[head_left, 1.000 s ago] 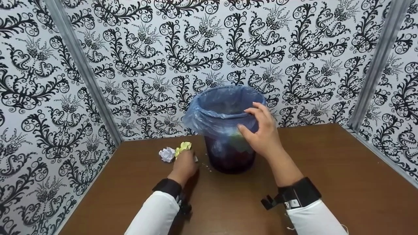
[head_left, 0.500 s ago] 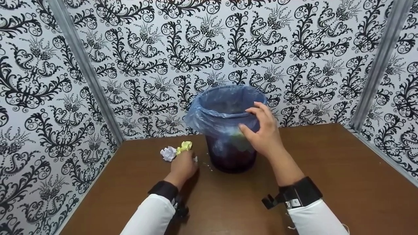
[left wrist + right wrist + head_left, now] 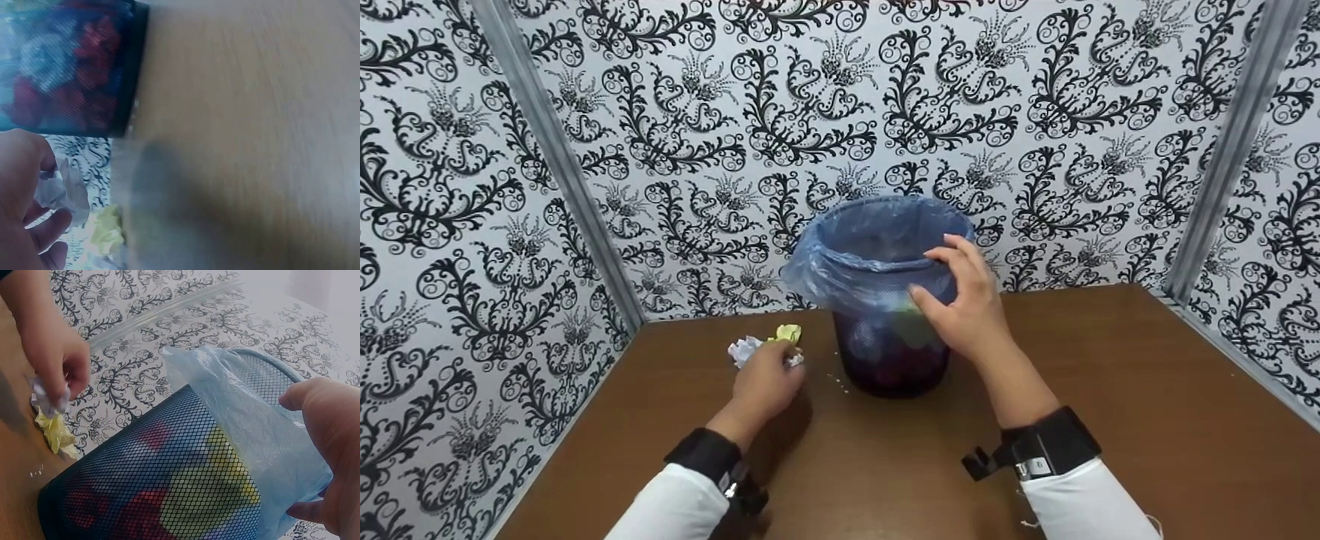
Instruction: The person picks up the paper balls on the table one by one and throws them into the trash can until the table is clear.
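My left hand [image 3: 769, 381] pinches a crumpled white paper ball [image 3: 66, 194] between thumb and fingers, slightly above the table. Just beyond it lie a second white paper ball [image 3: 744, 350] and a crumpled yellow paper [image 3: 787, 333], both partly covered by the hand in the head view. A dark mesh wastebasket [image 3: 892, 360] stands upright to the right, lined with a blue plastic bag [image 3: 840, 279] folded over its rim. My right hand [image 3: 969, 304] holds the basket's near right side, fingertips at the rim and thumb lower on the bag. Red, green, yellow and white crumpled pieces [image 3: 197, 500] show through the mesh.
The brown wooden table [image 3: 1117, 390] extends around the basket, with small white scraps [image 3: 838, 383] near its base. Patterned black-and-white panels [image 3: 682, 150] wall in the back and sides, joined by grey posts [image 3: 559, 165].
My left hand has drawn back a little to the left and toward me, and the white paper in its fingers shows more. The right hand stays at the wastebasket.
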Tool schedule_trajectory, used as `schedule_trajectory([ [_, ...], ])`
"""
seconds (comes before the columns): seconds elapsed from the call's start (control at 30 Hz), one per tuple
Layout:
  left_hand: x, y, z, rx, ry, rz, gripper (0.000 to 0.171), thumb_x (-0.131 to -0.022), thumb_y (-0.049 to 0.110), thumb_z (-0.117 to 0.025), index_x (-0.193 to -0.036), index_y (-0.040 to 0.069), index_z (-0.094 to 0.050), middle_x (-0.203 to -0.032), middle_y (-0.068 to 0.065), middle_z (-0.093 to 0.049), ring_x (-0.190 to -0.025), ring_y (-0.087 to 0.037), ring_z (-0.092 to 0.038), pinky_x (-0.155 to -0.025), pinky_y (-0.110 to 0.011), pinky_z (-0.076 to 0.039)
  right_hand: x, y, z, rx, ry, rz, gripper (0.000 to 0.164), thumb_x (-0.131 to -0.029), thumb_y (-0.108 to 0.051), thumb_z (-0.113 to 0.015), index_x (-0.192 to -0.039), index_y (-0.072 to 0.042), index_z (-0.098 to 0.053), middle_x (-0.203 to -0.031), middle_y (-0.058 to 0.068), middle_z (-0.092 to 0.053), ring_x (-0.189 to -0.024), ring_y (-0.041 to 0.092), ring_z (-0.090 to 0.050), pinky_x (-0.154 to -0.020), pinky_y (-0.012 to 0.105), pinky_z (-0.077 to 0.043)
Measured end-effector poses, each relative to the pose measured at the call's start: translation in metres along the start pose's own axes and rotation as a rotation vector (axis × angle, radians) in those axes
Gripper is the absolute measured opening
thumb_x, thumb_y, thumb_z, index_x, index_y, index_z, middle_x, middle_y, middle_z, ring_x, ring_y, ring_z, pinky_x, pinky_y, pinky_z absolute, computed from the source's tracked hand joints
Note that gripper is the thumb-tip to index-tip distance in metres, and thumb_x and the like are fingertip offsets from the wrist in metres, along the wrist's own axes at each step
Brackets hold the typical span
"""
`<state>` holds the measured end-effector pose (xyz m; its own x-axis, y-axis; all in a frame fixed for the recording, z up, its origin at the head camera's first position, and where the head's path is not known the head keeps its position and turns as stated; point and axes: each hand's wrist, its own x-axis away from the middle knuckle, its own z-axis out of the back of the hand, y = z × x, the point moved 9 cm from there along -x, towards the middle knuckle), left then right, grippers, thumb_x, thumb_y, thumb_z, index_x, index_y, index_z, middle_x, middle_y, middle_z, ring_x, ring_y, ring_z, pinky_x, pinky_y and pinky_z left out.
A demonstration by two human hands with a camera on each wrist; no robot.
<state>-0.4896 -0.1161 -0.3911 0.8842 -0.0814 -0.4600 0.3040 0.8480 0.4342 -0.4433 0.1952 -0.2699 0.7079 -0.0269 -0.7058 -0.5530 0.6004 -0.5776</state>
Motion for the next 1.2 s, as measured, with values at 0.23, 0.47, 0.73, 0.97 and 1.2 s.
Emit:
schedule_trajectory([
  [0.23,-0.003,0.008,0.038,0.073,0.045,0.022,0.009,-0.088,0.02,-0.073,-0.086,0.018,-0.065,-0.096,-0.003,-0.068,-0.088,-0.022,-0.064,-0.08,-0.043,-0.054,-0.001,0.0,0.0,-0.007,0.002,0.0,0.051,-0.084,-0.029,-0.081,-0.13,-0.016,-0.063,-0.158,0.009,-0.043,-0.147,0.036,-0.04,-0.119,0.064,-0.027],
  [0.47,-0.019,0.022,0.078,0.177,0.103,0.002,0.006,-0.09,0.019,-0.072,-0.09,0.015,-0.067,-0.094,-0.004,-0.065,-0.085,-0.02,-0.06,-0.076,-0.036,-0.054,0.001,-0.001,0.001,0.003,-0.004,-0.013,0.052,-0.084,-0.031,-0.081,-0.131,-0.019,-0.063,-0.159,0.006,-0.042,-0.147,0.036,-0.04,-0.119,0.065,-0.027],
  [0.73,-0.043,0.062,0.135,0.377,0.294,-0.067,0.012,-0.092,0.013,-0.072,-0.098,0.004,-0.066,-0.095,-0.008,-0.06,-0.083,-0.019,-0.056,-0.068,-0.027,-0.053,0.0,-0.001,0.001,-0.002,0.015,0.017,0.051,-0.084,-0.031,-0.081,-0.129,-0.014,-0.064,-0.155,0.008,-0.045,-0.145,0.035,-0.043,-0.118,0.06,-0.031],
  [0.97,-0.063,0.109,0.163,0.446,0.339,-0.146,0.014,-0.094,0.016,-0.072,-0.103,0.006,-0.066,-0.105,-0.006,-0.061,-0.094,-0.017,-0.058,-0.076,-0.031,-0.056,0.0,0.0,0.0,0.0,0.006,0.004,0.052,-0.084,-0.031,-0.081,-0.13,-0.016,-0.064,-0.157,0.007,-0.044,-0.145,0.036,-0.042,-0.117,0.063,-0.031],
  [1.2,-0.073,0.155,0.155,0.452,0.267,-0.203,0.015,-0.097,0.017,-0.069,-0.108,0.007,-0.066,-0.109,-0.006,-0.06,-0.093,-0.016,-0.062,-0.077,-0.026,-0.058,0.0,0.0,0.0,-0.001,0.005,0.006,0.051,-0.083,-0.031,-0.081,-0.129,-0.017,-0.064,-0.157,0.009,-0.044,-0.145,0.037,-0.042,-0.118,0.064,-0.029],
])
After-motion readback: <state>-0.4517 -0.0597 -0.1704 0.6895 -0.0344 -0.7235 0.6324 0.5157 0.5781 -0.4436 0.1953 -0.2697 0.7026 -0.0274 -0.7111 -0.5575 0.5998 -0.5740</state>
